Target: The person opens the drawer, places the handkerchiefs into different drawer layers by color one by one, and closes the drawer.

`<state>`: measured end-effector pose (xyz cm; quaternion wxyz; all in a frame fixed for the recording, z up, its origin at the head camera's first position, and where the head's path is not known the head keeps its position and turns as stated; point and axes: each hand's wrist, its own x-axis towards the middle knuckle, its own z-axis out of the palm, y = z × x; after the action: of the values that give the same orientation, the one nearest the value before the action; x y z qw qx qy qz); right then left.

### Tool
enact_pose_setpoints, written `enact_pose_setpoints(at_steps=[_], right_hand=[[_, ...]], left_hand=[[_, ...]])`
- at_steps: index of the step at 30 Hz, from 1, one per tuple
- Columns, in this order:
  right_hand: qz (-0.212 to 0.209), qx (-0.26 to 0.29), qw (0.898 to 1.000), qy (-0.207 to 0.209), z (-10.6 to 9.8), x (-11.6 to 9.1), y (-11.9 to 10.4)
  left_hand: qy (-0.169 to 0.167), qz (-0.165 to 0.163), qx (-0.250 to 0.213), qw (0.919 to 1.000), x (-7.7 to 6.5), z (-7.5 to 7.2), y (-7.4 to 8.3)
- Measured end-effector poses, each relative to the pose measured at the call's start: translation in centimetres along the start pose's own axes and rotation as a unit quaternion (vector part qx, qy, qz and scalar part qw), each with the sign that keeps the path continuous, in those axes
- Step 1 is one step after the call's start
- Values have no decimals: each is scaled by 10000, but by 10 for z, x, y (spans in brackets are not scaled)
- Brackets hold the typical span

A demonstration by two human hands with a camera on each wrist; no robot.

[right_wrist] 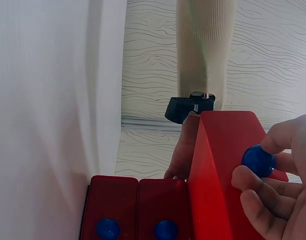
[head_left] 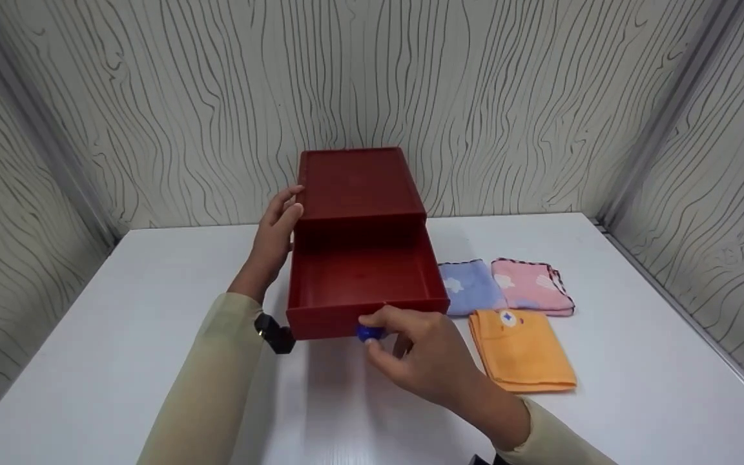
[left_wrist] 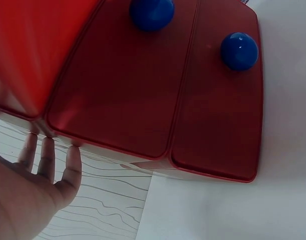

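A red drawer cabinet (head_left: 360,183) stands on the white table, its top drawer (head_left: 323,321) pulled out with a bare red interior. My right hand (head_left: 429,354) pinches the round blue knob (right_wrist: 258,160) on that drawer's front, between thumb and fingers. Against the cabinet's left side rests my left hand (head_left: 273,240), fingers extended along the wall near its upper edge. The left wrist view shows those fingertips touching the side, beside the closed middle drawer (left_wrist: 117,90) and bottom drawer (left_wrist: 215,125). Each of these has its own blue knob (left_wrist: 239,51).
Right of the cabinet lie three folded cloths: a blue one (head_left: 475,287) partly behind the drawer, a pink one (head_left: 533,286) and an orange one (head_left: 524,355) nearer the front. A wood-patterned wall (head_left: 230,110) rises behind the table (head_left: 107,336).
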<state>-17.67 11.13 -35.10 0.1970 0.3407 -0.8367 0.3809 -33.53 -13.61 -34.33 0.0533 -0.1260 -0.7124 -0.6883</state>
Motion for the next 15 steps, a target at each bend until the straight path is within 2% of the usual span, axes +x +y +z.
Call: enact_pose_setpoints(at_steps=[11,15], right_hand=[[21,-145,9998,-160,-4,-5,0],[-151,-57,9997,-201,-7,-11,1]], left_hand=[[72,94,3,9999,-1,1,-1],[33,82,-6,10000,-3,2,3]])
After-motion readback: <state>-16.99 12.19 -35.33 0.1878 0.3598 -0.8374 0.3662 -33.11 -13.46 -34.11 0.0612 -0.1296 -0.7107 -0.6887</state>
